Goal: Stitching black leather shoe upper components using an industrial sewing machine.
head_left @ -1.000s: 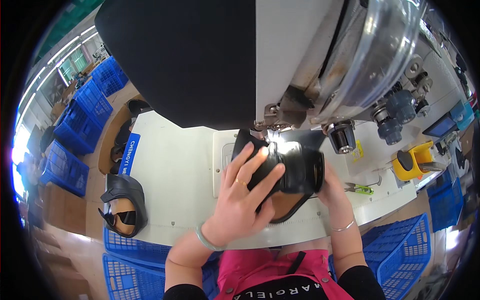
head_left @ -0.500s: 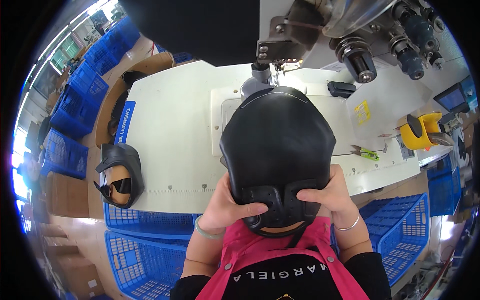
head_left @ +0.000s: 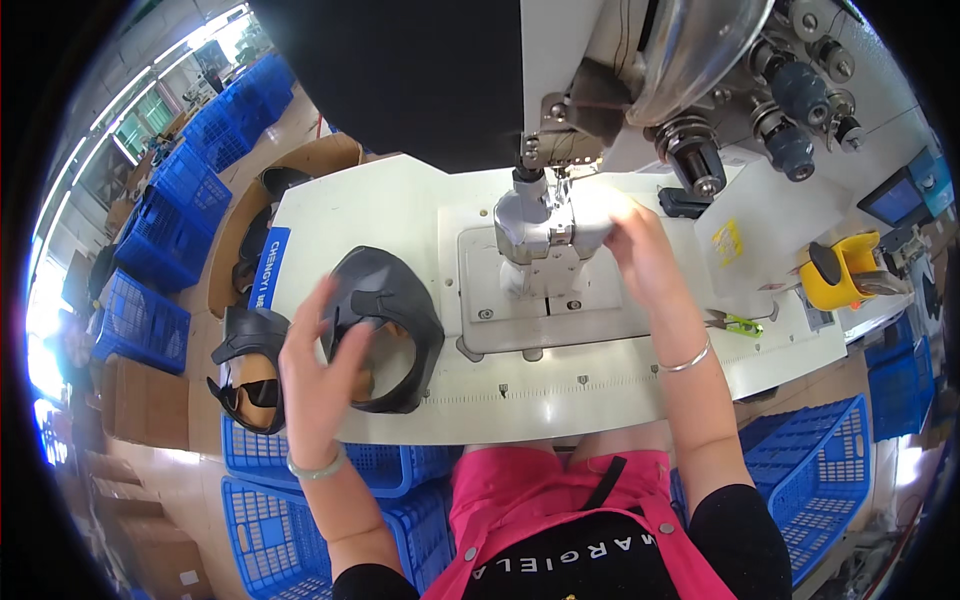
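Observation:
My left hand is held over the left part of the table, fingers spread, with nothing in it. Just beyond it lies a black leather shoe upper, its opening showing a tan lining; the hand covers part of it. A second black shoe upper sits farther left at the table's edge. My right hand is at the right side of the sewing machine's post, close under the needle area. Its fingers are bent together, and lamp glare hides the fingertips and anything between them.
The sewing machine's head hangs over the white table. Green-handled thread snips, a yellow holder and a small black case are on the right. Blue baskets stand below the table, with a carton at the left.
The black shoe upper held in both hands has gone from the machine to the table's left, and the left hand has let go of it. My right hand has moved up beside the post.

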`<action>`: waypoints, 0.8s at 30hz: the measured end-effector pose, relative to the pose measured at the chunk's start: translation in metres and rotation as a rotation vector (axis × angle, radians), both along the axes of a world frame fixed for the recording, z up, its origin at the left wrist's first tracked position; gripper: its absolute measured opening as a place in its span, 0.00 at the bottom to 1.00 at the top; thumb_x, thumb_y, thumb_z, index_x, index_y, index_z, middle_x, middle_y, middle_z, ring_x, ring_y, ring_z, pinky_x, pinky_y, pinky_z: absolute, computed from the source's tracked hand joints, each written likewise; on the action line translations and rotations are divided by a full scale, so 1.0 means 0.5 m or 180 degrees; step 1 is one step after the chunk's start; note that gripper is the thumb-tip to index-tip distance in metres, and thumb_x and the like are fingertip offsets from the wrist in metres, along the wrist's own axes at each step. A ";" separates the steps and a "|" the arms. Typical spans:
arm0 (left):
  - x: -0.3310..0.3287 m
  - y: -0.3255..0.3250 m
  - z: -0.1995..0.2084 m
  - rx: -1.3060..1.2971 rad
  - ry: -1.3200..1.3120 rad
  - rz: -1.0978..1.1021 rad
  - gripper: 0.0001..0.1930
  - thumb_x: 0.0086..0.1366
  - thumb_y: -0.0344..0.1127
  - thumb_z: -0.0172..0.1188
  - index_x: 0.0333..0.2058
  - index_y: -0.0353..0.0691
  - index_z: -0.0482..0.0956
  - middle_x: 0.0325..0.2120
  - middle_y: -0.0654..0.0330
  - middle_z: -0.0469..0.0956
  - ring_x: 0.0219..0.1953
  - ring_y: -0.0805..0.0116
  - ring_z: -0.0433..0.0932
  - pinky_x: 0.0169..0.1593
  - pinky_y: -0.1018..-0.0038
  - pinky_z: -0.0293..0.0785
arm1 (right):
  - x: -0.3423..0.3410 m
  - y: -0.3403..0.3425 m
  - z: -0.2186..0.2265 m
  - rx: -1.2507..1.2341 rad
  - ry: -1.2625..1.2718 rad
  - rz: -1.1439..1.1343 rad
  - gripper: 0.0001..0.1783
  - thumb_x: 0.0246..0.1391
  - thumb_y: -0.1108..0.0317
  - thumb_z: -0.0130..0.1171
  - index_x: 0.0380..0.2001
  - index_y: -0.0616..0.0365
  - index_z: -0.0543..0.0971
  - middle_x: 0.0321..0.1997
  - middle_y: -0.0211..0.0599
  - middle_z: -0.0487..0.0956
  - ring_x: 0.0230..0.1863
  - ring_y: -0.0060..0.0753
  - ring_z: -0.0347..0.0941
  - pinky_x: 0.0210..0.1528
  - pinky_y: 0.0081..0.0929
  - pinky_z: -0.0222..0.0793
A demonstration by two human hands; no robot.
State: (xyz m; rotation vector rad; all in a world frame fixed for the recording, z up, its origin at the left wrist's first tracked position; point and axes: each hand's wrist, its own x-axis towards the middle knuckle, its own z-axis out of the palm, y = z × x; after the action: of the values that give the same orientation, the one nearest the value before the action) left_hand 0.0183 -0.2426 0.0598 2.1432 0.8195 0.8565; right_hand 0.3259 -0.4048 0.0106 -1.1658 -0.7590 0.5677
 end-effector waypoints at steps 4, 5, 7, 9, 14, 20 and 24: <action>0.177 -0.048 0.060 0.0901 -0.0053 -0.1481 0.36 0.52 0.35 0.70 0.60 0.36 0.66 0.55 0.47 0.70 0.57 0.46 0.70 0.59 0.62 0.67 | 0.033 -0.048 -0.041 0.0972 0.1784 -0.0051 0.23 0.61 0.66 0.39 0.57 0.63 0.70 0.55 0.40 0.75 0.54 0.37 0.72 0.59 0.42 0.67; 0.215 -0.049 0.056 0.1050 -0.0045 -0.1569 0.36 0.54 0.38 0.69 0.59 0.32 0.66 0.54 0.46 0.70 0.55 0.46 0.71 0.58 0.62 0.68 | 0.035 -0.056 -0.055 0.0958 0.1762 -0.0033 0.23 0.61 0.66 0.39 0.57 0.63 0.70 0.55 0.40 0.75 0.54 0.37 0.72 0.59 0.42 0.67; 0.272 -0.034 0.054 0.0904 0.0506 -0.1777 0.35 0.55 0.41 0.69 0.57 0.29 0.66 0.53 0.45 0.71 0.53 0.46 0.73 0.56 0.63 0.70 | 0.034 -0.093 -0.075 0.0101 0.1484 -0.0407 0.23 0.62 0.64 0.41 0.57 0.63 0.70 0.56 0.40 0.75 0.55 0.36 0.72 0.56 0.42 0.68; 0.279 -0.024 0.056 0.0809 0.0609 -0.1736 0.34 0.56 0.41 0.68 0.56 0.29 0.66 0.52 0.44 0.72 0.52 0.47 0.74 0.56 0.63 0.70 | 0.027 -0.134 -0.089 -0.0159 0.1221 -0.0312 0.23 0.62 0.62 0.46 0.57 0.63 0.70 0.55 0.40 0.75 0.54 0.34 0.72 0.53 0.38 0.70; 0.179 0.044 0.025 0.0088 -0.0082 -0.1429 0.33 0.55 0.37 0.68 0.56 0.29 0.66 0.44 0.47 0.75 0.46 0.50 0.77 0.52 0.63 0.72 | -0.030 -0.224 -0.109 -0.1067 -0.0478 -0.0690 0.19 0.55 0.70 0.55 0.51 0.61 0.77 0.47 0.36 0.79 0.47 0.28 0.75 0.46 0.27 0.70; -0.035 -0.053 -0.014 0.1186 0.1260 0.0103 0.19 0.49 0.36 0.70 0.37 0.36 0.75 0.35 0.53 0.76 0.43 0.52 0.74 0.47 0.61 0.68 | -0.155 -0.236 -0.097 -0.0922 -0.2029 -0.1007 0.15 0.48 0.77 0.56 0.42 0.62 0.79 0.41 0.39 0.81 0.44 0.38 0.77 0.45 0.30 0.72; -0.095 -0.099 -0.127 0.1827 0.1540 -0.0127 0.12 0.48 0.31 0.66 0.30 0.39 0.73 0.30 0.55 0.74 0.40 0.52 0.71 0.48 0.56 0.63 | -0.281 -0.172 -0.062 0.0019 -0.3483 -0.0169 0.22 0.45 0.76 0.58 0.47 0.61 0.76 0.48 0.41 0.79 0.47 0.49 0.76 0.54 0.40 0.71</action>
State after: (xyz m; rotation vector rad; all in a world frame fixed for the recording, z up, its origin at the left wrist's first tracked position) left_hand -0.0293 -0.2921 -0.0037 2.9361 0.8229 0.6002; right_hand 0.1852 -0.4907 -0.0203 -1.4643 -1.6344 -0.1845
